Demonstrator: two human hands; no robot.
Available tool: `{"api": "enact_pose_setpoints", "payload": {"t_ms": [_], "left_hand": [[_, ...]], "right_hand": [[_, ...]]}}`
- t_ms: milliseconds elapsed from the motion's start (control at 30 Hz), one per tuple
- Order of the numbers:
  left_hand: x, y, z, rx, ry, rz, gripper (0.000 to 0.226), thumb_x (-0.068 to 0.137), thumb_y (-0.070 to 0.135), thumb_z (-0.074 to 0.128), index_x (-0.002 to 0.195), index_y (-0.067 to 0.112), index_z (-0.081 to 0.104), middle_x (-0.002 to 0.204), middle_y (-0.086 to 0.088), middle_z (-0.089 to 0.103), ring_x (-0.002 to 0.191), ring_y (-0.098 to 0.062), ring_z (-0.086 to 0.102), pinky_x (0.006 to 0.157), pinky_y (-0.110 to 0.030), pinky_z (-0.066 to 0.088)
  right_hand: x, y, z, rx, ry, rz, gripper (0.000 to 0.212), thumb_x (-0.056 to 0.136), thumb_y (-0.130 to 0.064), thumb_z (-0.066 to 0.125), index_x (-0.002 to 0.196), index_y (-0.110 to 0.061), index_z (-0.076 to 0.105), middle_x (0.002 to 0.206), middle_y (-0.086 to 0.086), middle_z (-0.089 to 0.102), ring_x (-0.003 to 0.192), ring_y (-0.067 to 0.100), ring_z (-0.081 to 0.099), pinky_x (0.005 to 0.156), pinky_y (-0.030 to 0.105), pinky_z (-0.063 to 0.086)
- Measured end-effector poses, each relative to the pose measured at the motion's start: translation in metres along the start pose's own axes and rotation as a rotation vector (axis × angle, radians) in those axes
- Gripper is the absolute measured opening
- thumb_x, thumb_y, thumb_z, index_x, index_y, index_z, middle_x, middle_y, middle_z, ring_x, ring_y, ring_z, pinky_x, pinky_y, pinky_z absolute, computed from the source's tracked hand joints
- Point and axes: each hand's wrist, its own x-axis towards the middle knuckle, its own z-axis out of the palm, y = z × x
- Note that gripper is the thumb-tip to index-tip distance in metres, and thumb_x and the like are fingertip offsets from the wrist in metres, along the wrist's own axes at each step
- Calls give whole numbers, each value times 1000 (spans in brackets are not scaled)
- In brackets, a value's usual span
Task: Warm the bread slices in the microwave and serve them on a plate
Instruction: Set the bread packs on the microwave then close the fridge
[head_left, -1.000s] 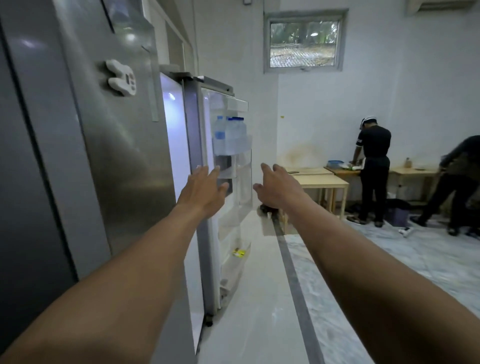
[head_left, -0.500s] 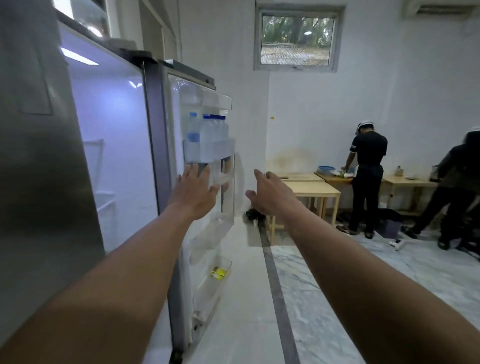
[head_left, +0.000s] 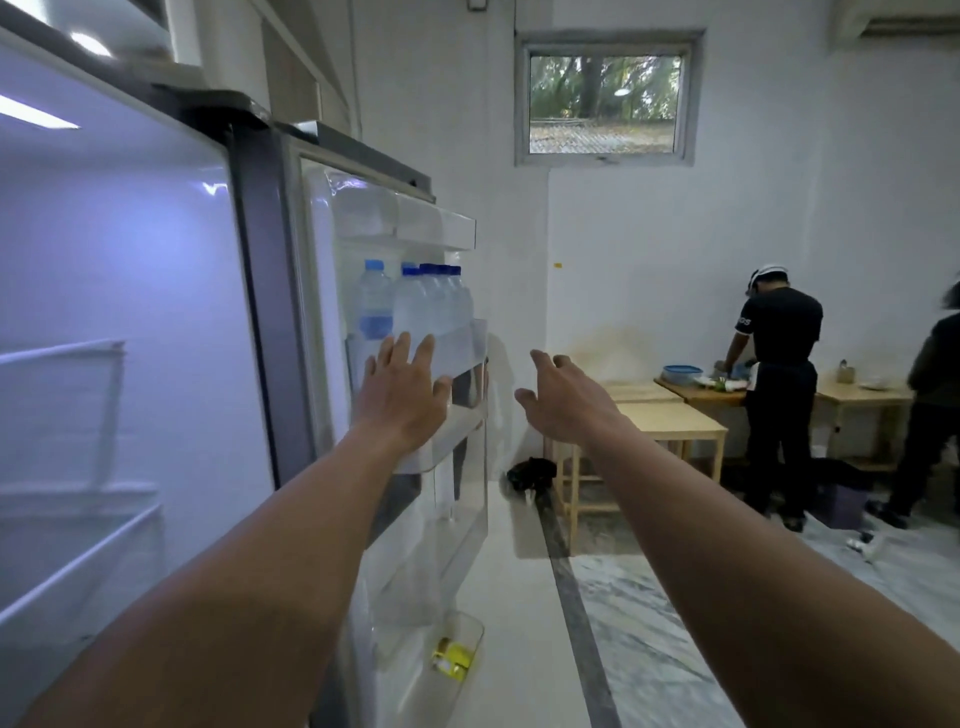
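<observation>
Left hand (head_left: 402, 402) flat against fridge door shelf (head_left: 467, 349), right hand (head_left: 563, 408) spread — empty, midair

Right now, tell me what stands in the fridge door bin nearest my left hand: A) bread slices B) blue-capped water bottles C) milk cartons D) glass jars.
B: clear water bottles with blue caps stand in a row in the door bin, just above the left hand.

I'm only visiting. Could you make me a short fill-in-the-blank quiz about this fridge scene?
The fridge door stands ____.
The water bottles on its shelf have ____ caps.
The right hand holds ____.
A small ____ packet lies in the bottom door bin.
Missing words: open; blue; nothing; yellow.
</observation>
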Motion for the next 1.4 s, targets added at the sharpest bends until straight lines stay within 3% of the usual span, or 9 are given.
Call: {"api": "enact_pose_setpoints", "payload": {"t_ms": [300,467,667,967,1100,1400], "left_hand": [[94,-19,75,131,134,48,60,104,41,37,158,20,20,165,-12,17,154,-30,8,125,-50,9],[142,1,117,242,228,93,59,101,35,45,155,14,31,159,-17,31,150,-34,22,123,-52,19],[187,12,163,396,288,14,53,97,35,52,144,13,49,144,-15,52,135,-33,45,114,-51,34],[221,14,213,651,204,-126,63,99,41,45,152,9,36,158,-17,36,150,-33,26,122,-57,15],[226,10,226,771,202,-178,67,101,47,37,155,8,30,162,-16,27,153,-32,13,122,-57,0],[227,20,227,849,121,-266,69,103,49,26,157,7,22,165,-18,12,154,-33,-2,120,-59,-8]], "right_hand": [[143,31,62,118,-8,-79,52,99,-33,51,145,-17,34,135,14,49,121,34,52,89,42,44],[228,60,88,180,-24,-185,55,95,-35,52,143,-17,35,135,14,48,126,34,47,97,49,46],[308,94,116,193,-92,-316,65,98,-38,52,151,-12,24,147,16,37,136,36,38,106,55,39],[387,98,157,266,-166,-490,74,97,-38,54,155,-16,14,158,12,22,147,33,22,113,63,28],[406,93,173,216,-205,-531,76,99,-41,49,157,-19,5,165,13,4,152,34,4,117,64,15],[423,96,178,139,-205,-616,49,97,-30,48,142,-14,34,152,12,32,143,37,22,112,61,26]]}}
